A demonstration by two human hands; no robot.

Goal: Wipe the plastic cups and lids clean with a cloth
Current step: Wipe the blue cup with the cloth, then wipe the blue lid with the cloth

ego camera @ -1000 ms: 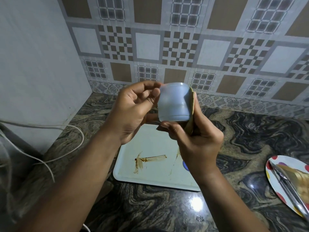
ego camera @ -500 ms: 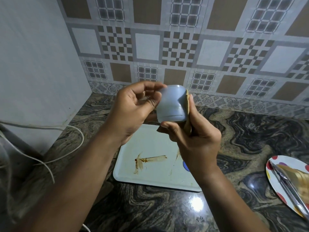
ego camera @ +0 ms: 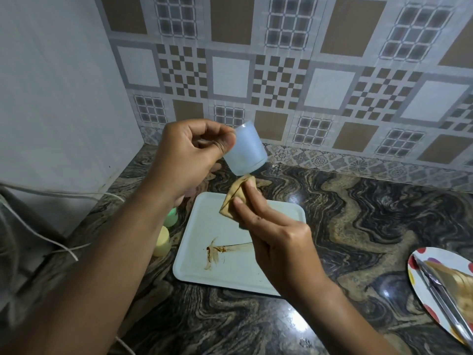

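My left hand [ego camera: 188, 156] holds a pale blue plastic cup [ego camera: 247, 149] by its rim, tilted in the air above the counter. Just below it, my right hand [ego camera: 275, 231] pinches a folded tan cloth [ego camera: 235, 199], which hangs apart from the cup. A green cup [ego camera: 171, 217] and a yellow cup [ego camera: 161, 242] lie on the counter, partly hidden behind my left forearm. Under both hands sits a white tray [ego camera: 202, 262] with a brown smear on it.
A spotted plate [ego camera: 419, 285] with metal tongs and a brown cloth sits at the right edge. White cables [ego camera: 51, 242] trail along the counter at the left. A white wall stands left, and a tiled wall runs behind the dark marbled counter [ego camera: 358, 213].
The cloth was pressed against the cup's side by my right hand. That hand has since dropped away with the cloth, and my left hand has tilted the cup.
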